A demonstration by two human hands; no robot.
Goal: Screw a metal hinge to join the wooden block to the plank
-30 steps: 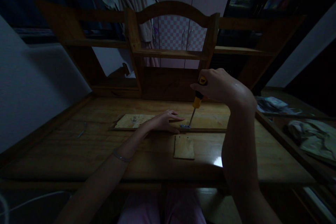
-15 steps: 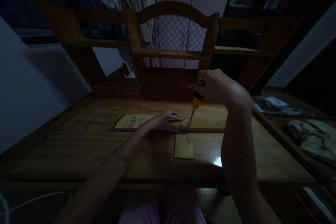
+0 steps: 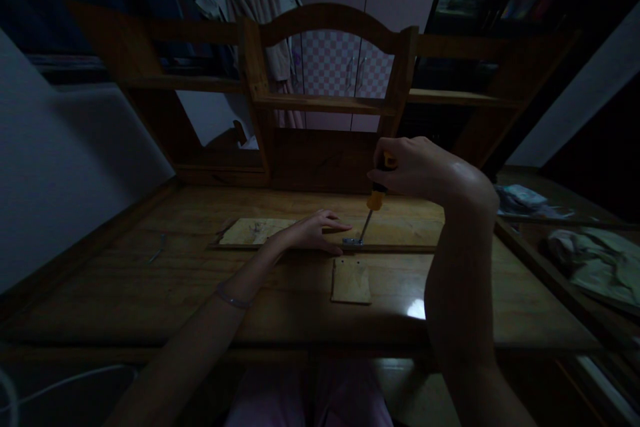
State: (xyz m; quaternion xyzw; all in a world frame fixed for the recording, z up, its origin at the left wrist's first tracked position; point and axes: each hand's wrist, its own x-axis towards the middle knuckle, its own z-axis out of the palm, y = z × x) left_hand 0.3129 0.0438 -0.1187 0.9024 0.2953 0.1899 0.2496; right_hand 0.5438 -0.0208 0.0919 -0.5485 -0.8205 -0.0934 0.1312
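Observation:
My right hand (image 3: 407,163) is wrapped round the yellow and black handle of a screwdriver (image 3: 375,199), held tilted with its top leaning right. The screwdriver's tip meets the right end of a small metal hinge-like fitting (image 3: 353,241) at the front edge of a long wooden board (image 3: 395,230). My left hand (image 3: 317,230) rests on that board just left of the fitting, fingers stretched and thumb apart at the front edge. A small square wooden piece (image 3: 351,282) with two dark holes lies in front of the board.
The board lies on a wooden desk (image 3: 280,307). Behind stands a wooden shelf unit (image 3: 325,105) with an arched top. At the left is a small thin metal item (image 3: 157,248). Crumpled cloth (image 3: 600,260) lies at the right, beyond the desk's raised edge.
My right hand and the screwdriver's handle have shifted slightly right and down, leaning the screwdriver a bit more. The tip stays at the fitting, and my left hand has not visibly moved.

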